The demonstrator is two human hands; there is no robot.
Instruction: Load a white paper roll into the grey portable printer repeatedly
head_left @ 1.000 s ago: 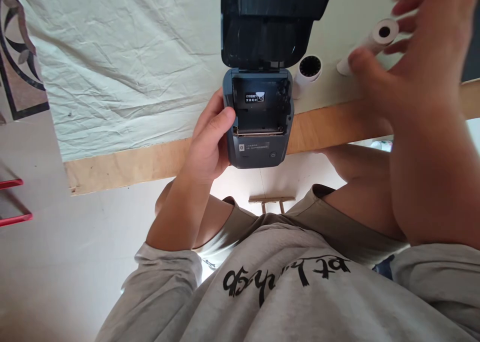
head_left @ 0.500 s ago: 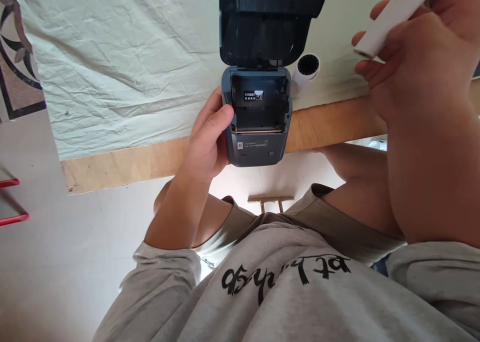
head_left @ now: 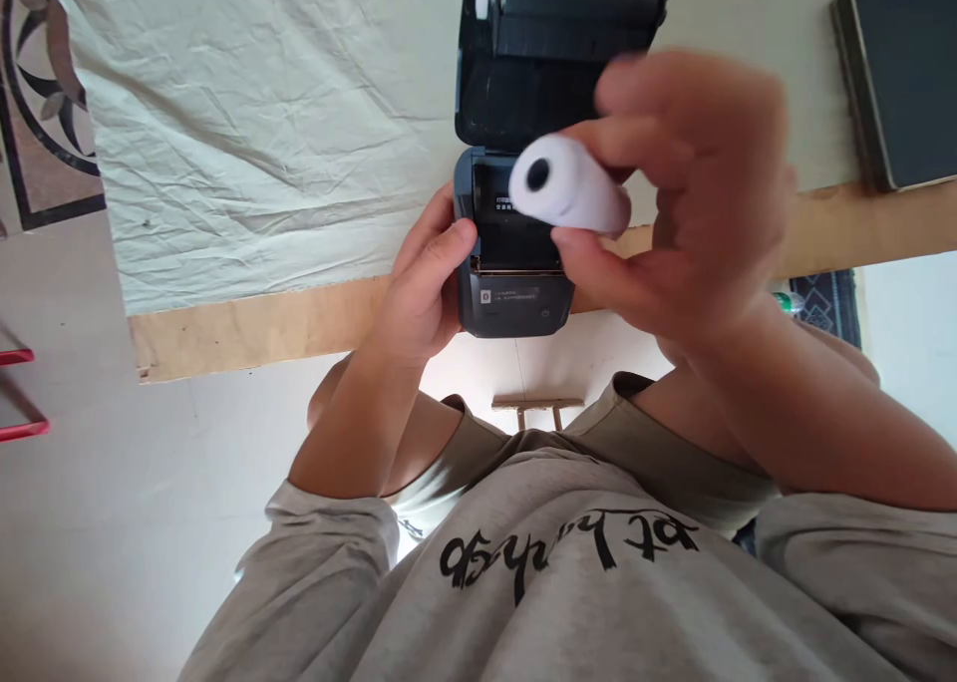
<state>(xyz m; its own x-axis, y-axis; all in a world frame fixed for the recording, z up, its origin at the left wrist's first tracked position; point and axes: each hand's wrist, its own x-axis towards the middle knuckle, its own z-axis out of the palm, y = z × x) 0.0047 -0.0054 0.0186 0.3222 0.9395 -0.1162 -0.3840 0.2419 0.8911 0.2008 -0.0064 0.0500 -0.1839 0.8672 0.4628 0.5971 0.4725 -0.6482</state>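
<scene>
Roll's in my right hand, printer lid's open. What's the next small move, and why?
Probably lower the paper roll into the printer bay just below it. The right hand pinches the roll right above the open compartment, the lid is flipped back, and the left hand steadies the printer's side.

So the label printer [head_left: 515,253] sits at the near edge of the counter [head_left: 246,323], lid [head_left: 553,54] flipped open and standing behind its bay. Left hand [head_left: 419,283] is on the printer's left side. Right hand [head_left: 680,203] is just above the bay with the paper roll [head_left: 568,185] in its fingers [head_left: 598,263]. A cloth [head_left: 261,134] lies on the counter, left of the printer. A flat device [head_left: 897,74] is far right.
</scene>
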